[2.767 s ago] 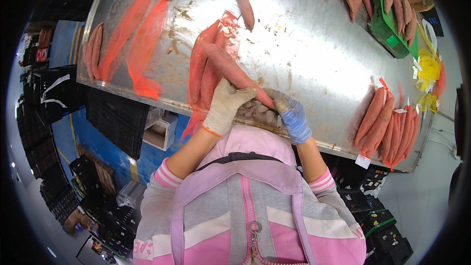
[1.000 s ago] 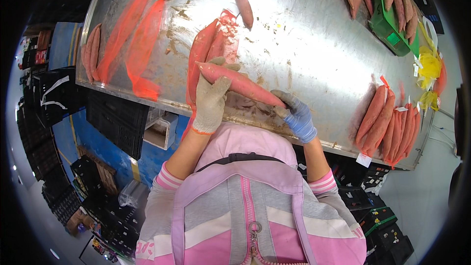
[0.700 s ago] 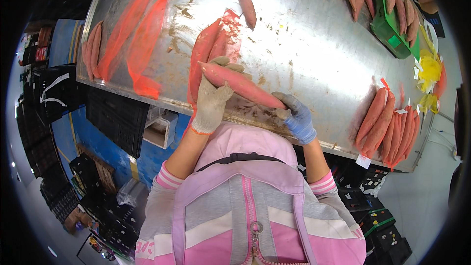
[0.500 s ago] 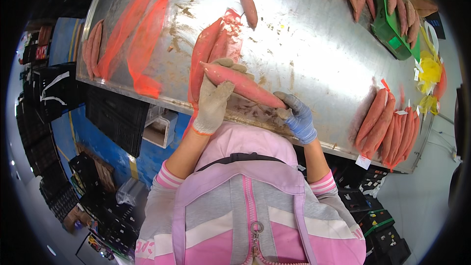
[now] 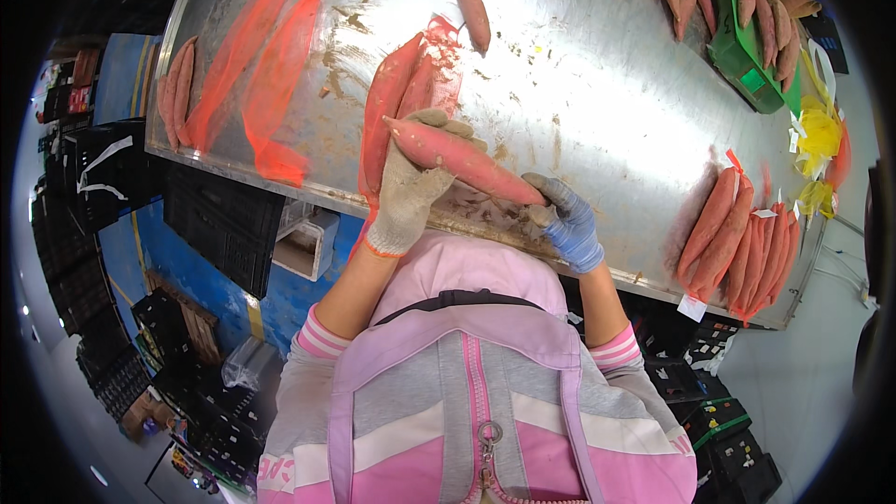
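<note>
Sweet potato [image 5: 465, 162]: we're apparently inspecting it.
Grip: left hand [image 5: 411, 191] cups it, right hand [image 5: 566, 224] pinches one end.
Red mesh bag [image 5: 449, 75]: loading likely needs one hand freed.

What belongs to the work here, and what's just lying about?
Likely in use:
long reddish sweet potato, held by beige-gloved left hand and blue-wrapped right hand
long red mesh bag near it

Seemingly lying about:
black plastic crate
white rectangular box
</note>
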A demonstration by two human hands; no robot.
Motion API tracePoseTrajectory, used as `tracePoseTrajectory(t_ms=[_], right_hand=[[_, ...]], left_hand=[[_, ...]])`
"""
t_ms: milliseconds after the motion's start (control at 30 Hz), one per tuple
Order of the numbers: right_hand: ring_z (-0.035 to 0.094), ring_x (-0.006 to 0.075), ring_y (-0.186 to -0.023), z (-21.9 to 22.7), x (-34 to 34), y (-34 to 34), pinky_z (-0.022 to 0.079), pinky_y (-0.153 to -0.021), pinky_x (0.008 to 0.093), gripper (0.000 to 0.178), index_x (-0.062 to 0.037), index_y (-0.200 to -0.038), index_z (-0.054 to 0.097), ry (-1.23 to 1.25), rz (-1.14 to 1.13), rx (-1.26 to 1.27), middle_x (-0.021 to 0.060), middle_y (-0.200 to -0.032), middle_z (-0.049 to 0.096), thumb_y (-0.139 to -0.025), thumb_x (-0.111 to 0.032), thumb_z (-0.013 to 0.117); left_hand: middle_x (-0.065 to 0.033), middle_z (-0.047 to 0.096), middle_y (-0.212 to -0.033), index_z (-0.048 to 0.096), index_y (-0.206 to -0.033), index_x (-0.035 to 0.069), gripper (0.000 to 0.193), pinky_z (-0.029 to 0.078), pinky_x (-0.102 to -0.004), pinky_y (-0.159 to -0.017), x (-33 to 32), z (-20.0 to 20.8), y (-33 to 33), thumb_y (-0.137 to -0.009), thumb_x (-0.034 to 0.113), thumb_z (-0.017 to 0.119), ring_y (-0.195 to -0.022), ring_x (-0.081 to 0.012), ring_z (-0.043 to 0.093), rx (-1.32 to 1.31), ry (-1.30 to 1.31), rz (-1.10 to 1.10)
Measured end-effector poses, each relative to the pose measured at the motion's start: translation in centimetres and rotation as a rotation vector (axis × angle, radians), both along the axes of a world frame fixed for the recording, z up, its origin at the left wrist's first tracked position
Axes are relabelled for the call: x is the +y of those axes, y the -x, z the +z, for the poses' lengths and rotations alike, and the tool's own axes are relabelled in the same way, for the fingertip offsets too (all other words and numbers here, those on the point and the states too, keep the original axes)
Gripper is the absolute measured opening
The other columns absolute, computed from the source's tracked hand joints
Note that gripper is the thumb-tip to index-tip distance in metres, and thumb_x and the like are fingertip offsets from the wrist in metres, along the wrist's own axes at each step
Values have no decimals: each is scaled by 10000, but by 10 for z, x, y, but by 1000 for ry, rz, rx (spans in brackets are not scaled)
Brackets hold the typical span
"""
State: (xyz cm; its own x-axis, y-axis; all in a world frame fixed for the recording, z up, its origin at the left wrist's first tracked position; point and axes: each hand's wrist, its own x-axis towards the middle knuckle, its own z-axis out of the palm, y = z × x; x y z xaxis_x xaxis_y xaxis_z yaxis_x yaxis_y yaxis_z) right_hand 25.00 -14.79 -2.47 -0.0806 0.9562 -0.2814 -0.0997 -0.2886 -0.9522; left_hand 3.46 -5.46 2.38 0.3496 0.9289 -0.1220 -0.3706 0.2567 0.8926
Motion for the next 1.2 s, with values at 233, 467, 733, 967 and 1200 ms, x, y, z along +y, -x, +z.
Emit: tracePoseTrajectory(t_ms=[233,467,733,967,1200], right_hand=[[593,196,-902,2,3,-2,466,-805,296,375,-26,-1142,606,-239,12,-310,103,-1004,620,-799,-160,678],[588,202,-867,-2,8,-3,464,-779,293,356,-38,-1135,609,-285,11,-406,96,-966,626,-800,-142,666],[553,198,-1026,-10,6,3,433,-903,310,573,22,-1265,476,174,50,47,117,-1118,585,-830,-304,658],[491,112,-742,-14,64,-4,415,-714,242,625,63,-1223,454,128,-257,447,58,-929,561,-804,-337,687],[500,84,-638,-10,218,-106,434,-622,223,434,28,-1196,492,-160,-605,296,58,-914,586,-887,-257,600]], left_hand=[[-144,520,-1147,336,-1249,-10,550,469,-350,-902,1,1,0,-771,66,597,-1046,-246,564,-3,-17,-4],[-140,514,-1171,312,-1285,-3,614,437,-341,-920,2,-4,-1,-819,233,635,-1058,-237,555,118,-25,-2],[-119,483,-1199,260,-1344,-14,641,425,-319,-925,9,-1,-7,-826,163,593,-1052,-220,547,210,-42,14],[-119,472,-1169,249,-1354,-19,618,445,-272,-806,5,-17,-17,-878,211,568,-980,-190,559,107,233,-99],[-98,574,-963,407,-1201,-44,395,451,-269,-748,13,-28,-13,-909,191,531,-853,-159,579,157,308,-134]])
